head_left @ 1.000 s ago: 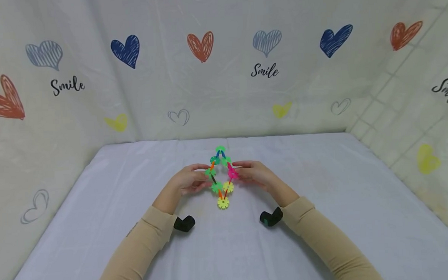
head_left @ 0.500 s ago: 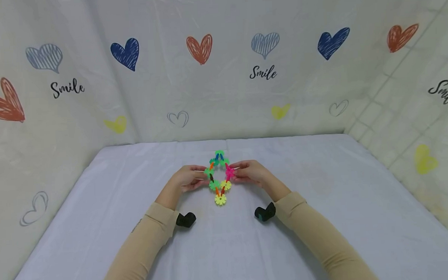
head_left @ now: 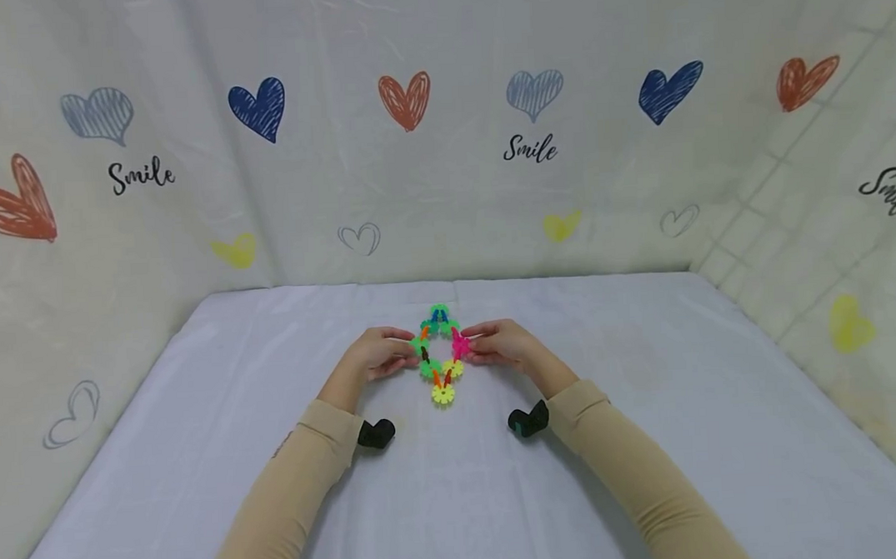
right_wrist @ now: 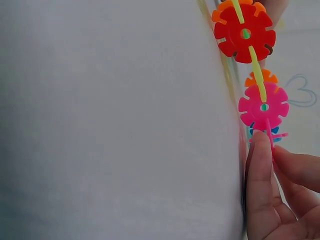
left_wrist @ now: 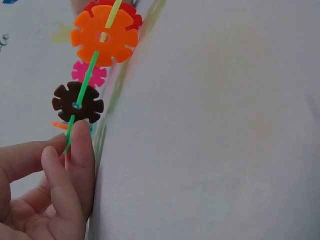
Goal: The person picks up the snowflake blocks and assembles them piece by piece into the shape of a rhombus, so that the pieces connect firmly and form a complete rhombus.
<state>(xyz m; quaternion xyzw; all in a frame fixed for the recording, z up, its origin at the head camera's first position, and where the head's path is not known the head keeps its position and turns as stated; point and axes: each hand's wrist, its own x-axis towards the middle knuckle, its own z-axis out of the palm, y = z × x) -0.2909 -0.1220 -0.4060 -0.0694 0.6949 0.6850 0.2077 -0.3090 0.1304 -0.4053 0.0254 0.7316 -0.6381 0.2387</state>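
Note:
A closed ring of notched plastic snowflake discs (head_left: 443, 395), slotted edge to edge, lies between my two hands over the middle of the white table. In the head view its left side has green discs and its near end yellow ones. My left hand (head_left: 384, 351) pinches a green disc (left_wrist: 68, 135) at the left edge, seen edge-on between thumb and fingers. On the opposite side, my right hand (head_left: 502, 344) pinches a pink disc (head_left: 461, 346). The left wrist view shows an orange disc (left_wrist: 112, 36) and a dark brown disc (left_wrist: 80, 106); the right wrist view has a red disc (right_wrist: 250, 30).
White cloth covers the table (head_left: 442, 496). A backdrop (head_left: 459, 179) printed with hearts and "Smile" rises behind and beside it. Black wrist devices (head_left: 377, 433) stick out inward from both beige sleeves (head_left: 614, 464).
The ring looks shorter from far to near end, its far end sinking in view and its near end rising. Both hands keep their pinch; the right forearm has shifted slightly inward.

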